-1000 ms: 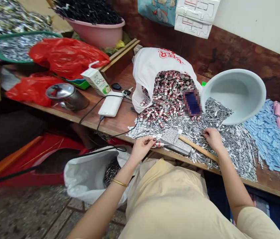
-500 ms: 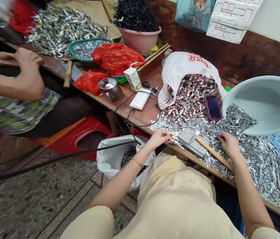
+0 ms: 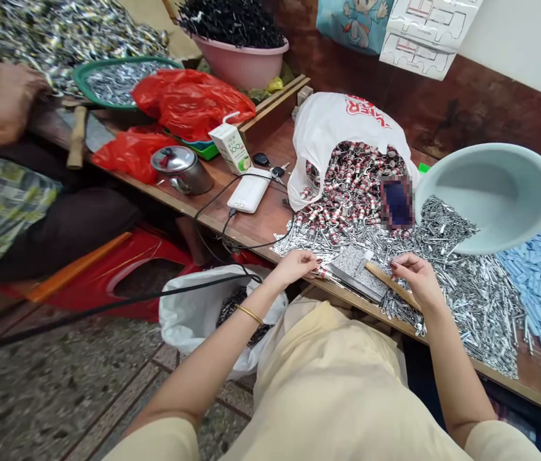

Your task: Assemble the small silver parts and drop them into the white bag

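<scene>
My left hand (image 3: 298, 267) is closed at the table's front edge, its fingertips pinching a small red-and-silver metal piece (image 3: 322, 272). That piece lies at the left end of a dark metal bar (image 3: 354, 283) along a grey speckled block (image 3: 353, 261). My right hand (image 3: 417, 278) is closed in a pinch above the wooden handle of a hammer (image 3: 390, 283); whatever is between its fingertips is too small to make out. The hammer's head rests on the block. Loose silver metal pins (image 3: 481, 314) surround the block and spread out to the right.
Behind are a white plastic bag (image 3: 315, 121) of red-and-silver pieces, a phone (image 3: 397, 203) and a tilted pale basin (image 3: 505, 192). A power bank (image 3: 250, 191), metal cup (image 3: 181, 169) and drink carton (image 3: 230, 148) stand left. Another person's hand (image 3: 11, 89) is far left.
My right hand has lifted from the pin pile and come toward the hammer handle and block. My left hand stays at the block's left end. The view has shifted to the right.
</scene>
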The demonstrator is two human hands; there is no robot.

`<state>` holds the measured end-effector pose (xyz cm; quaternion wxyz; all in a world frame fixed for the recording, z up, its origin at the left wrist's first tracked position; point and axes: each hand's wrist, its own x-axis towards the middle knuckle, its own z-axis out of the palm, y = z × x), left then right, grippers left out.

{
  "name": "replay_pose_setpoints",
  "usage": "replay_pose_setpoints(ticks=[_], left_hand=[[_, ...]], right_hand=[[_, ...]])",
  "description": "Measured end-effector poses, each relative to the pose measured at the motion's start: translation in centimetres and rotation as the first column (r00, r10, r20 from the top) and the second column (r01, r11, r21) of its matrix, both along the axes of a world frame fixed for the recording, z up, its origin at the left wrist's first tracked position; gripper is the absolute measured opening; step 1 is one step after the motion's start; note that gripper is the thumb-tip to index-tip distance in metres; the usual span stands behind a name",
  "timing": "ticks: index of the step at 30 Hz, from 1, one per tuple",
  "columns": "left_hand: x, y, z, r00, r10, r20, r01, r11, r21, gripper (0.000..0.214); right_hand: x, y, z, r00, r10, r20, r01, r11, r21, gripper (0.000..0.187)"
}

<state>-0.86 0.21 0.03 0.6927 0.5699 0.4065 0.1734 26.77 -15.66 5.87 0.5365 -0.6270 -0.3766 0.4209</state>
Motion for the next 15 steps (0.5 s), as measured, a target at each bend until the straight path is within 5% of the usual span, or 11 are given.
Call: replay_pose_setpoints(ticks=[4,7,11,15], left_hand=[[0.3,-0.2,0.3,1.000,0.007,-0.025,-0.008,0.999,-0.040,0.020],[0.4,-0.3,0.3,0.999,0.020,-0.045,-0.021,0.999,-0.037,0.019],[0.4,-0.5,0.1,0.998,0.019,-0.059,-0.020,1.000,-0.014,0.016],[0.4,-0.5,-0.2,0.998,0.021,-0.058,-0.020,1.000,0.018,0.017]], right_hand=[[-2.4,0.9,-0.3,0.996,0.080,0.044,-0.080,0.997,0.004,0.030],[-4.4,2.3,-0.5,0.931,0.201,0.306,-0.218,0.976,0.022,0.021],[-6.6,4.4,-0.5,0.635,0.281,0.719,-0.401,0.916,-0.004,0.012],[-7.8,5.7,-0.3,0.375,0.342,0.862,-0.499,0.858,-0.123,0.013]])
